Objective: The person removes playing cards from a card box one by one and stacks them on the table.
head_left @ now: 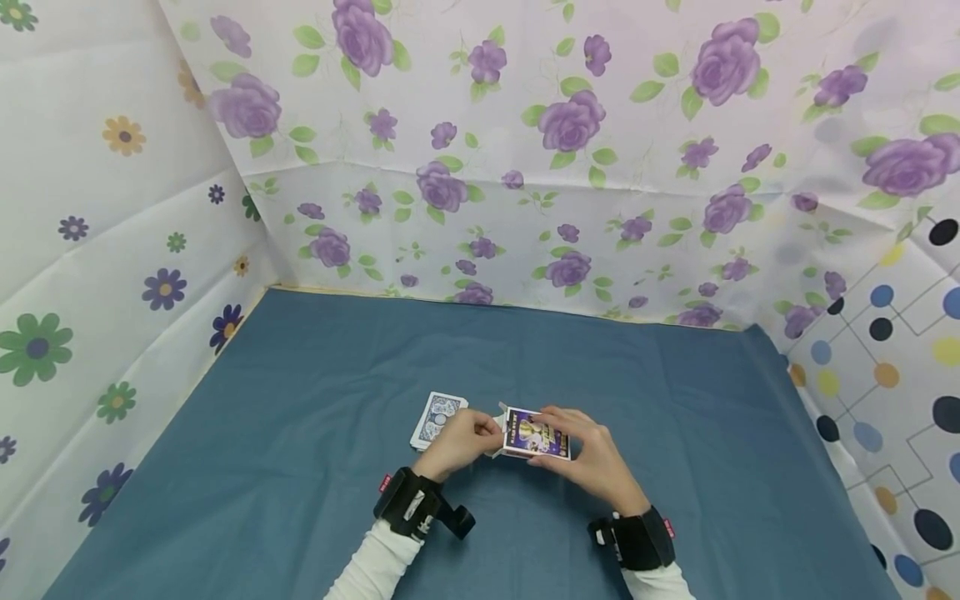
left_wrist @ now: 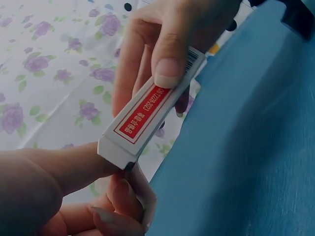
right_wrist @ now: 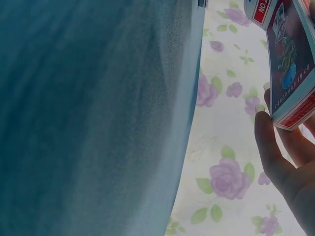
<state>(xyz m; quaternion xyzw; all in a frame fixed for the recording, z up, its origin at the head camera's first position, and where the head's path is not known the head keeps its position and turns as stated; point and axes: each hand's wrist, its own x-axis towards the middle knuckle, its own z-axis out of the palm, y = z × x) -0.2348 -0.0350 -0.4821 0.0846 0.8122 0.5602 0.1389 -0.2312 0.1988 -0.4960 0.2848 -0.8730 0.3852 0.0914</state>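
My right grip point(head_left: 588, 446), spread to box width, holds the playing-card box point(head_left: 536, 433) above the surface point(head_left: 300, 400); my left grip point(head_left: 465, 435), fingers curled, pinches its flapped end. A blue-backed card deck point(head_left: 437, 419) lies just left of the box.

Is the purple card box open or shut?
Open: in the head view, white flaps stick out at the card box's end beside the left hand. What's inside doesn't show.

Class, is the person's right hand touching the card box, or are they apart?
Touching. The left wrist view shows it plainly: the right hand has its thumb lying flat against the narrow white side of the card box.
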